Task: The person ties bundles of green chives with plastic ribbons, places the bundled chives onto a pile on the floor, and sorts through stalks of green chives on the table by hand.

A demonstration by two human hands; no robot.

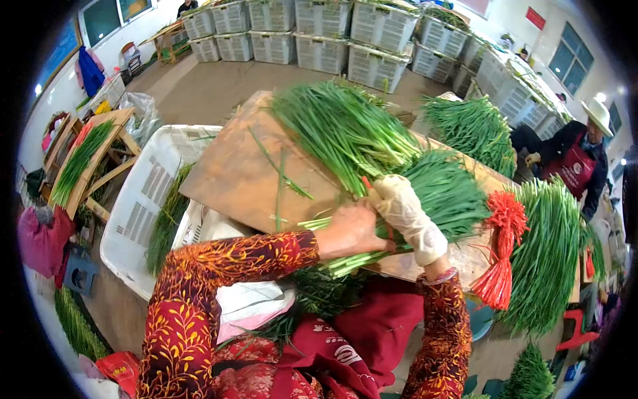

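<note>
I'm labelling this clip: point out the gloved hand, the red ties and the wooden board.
right hand (407, 216), head view, back of the glove.
red ties (503, 249), head view, middle of the hanging bunch.
wooden board (232, 173), head view, bare left part.

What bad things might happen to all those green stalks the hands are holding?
The left hand and the gloved right hand grip the bundle of green stalks only near its pale ends, so the long leafy part might fan out and slip loose. The bundle rests near the edge of the wooden board, so stalks might drop off. Loose stalks already lie on the board.
</note>
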